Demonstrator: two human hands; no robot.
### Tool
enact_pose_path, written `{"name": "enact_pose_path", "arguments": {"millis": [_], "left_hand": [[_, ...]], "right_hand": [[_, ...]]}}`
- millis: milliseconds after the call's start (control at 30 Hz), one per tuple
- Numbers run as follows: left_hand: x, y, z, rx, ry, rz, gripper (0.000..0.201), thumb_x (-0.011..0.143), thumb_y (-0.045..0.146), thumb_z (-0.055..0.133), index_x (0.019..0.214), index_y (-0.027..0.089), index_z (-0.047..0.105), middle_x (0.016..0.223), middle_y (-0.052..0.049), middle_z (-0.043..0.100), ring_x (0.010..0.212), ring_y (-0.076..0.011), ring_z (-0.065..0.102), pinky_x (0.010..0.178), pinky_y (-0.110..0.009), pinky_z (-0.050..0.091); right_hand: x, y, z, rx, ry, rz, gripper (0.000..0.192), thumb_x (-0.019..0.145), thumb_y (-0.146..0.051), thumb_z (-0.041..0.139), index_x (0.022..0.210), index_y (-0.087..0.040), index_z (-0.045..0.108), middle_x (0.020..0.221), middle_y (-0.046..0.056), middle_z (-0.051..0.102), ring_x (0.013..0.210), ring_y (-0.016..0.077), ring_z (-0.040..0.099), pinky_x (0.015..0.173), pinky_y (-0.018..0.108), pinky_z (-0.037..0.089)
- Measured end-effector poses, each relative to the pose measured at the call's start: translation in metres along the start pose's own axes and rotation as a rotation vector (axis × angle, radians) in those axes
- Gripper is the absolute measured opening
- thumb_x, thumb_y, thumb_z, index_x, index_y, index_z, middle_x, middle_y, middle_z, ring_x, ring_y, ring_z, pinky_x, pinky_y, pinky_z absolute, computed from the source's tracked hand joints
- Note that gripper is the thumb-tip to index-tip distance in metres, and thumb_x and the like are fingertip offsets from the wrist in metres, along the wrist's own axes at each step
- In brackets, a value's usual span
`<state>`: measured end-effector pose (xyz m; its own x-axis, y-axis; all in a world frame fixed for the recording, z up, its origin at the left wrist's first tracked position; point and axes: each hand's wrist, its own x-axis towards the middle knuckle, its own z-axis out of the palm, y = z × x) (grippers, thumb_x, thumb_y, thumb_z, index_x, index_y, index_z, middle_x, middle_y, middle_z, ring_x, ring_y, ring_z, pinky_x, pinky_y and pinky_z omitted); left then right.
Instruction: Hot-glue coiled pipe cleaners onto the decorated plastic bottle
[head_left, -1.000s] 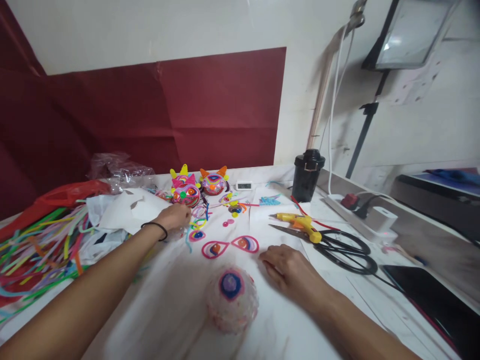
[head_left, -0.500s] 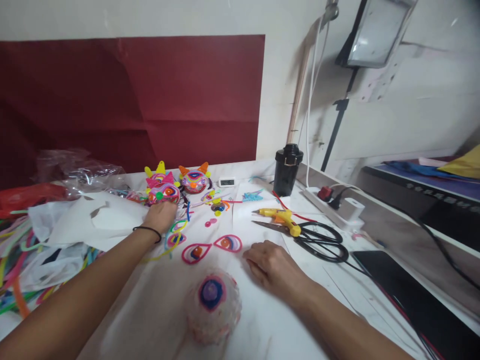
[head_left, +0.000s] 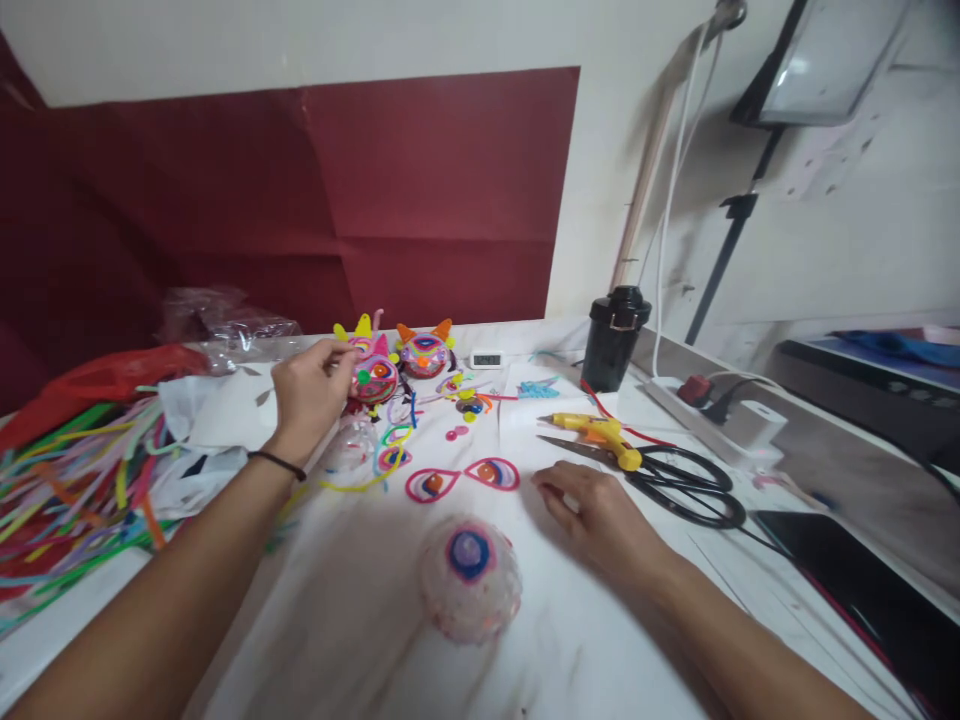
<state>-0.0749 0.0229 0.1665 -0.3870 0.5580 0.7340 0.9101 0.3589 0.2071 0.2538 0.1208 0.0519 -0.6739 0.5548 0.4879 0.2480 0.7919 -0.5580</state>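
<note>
pipe cleaners — far left | ball — front centre | scissors right, glue gun behind

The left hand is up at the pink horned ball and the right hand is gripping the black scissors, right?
Not quite. In the head view the right hand lies flat on the table, beside the black scissors without touching them. The left hand is at the pink horned ball.

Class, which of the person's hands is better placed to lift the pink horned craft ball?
Left. The left hand is raised right beside the pink horned craft ball, fingers at it; the right hand rests flat on the table, nearer the scissors.
</note>
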Motion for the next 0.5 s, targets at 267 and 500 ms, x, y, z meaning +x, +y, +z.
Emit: {"name": "enact_pose_path", "arguments": {"millis": [267,500], "left_hand": [[-0.097,0.051,-0.023,-0.256,0.156,0.523,0.031,0.107,0.027,0.049,0.096,0.021,0.077,0.086,-0.002,0.084,0.073,-0.0147,0.079,0.072,-0.021,0.059],[-0.126,0.060,-0.022,-0.310,0.103,0.909,0.049,0.114,0.022,0.025,0.107,0.018,0.074,0.104,-0.003,0.083,0.079,-0.0118,0.077,0.067,-0.021,0.056]], "right_hand": [[0.017,-0.032,-0.021,0.615,-0.001,0.184,0.055,0.099,-0.065,0.052,0.131,-0.022,0.064,0.114,0.017,0.079,0.083,0.0283,0.079,0.066,0.042,0.065],[0.036,-0.065,-0.026,0.942,-0.267,0.257,0.040,0.081,-0.058,0.083,0.098,-0.021,0.082,0.085,0.008,0.078,0.060,0.0159,0.069,0.055,0.028,0.059]]}}
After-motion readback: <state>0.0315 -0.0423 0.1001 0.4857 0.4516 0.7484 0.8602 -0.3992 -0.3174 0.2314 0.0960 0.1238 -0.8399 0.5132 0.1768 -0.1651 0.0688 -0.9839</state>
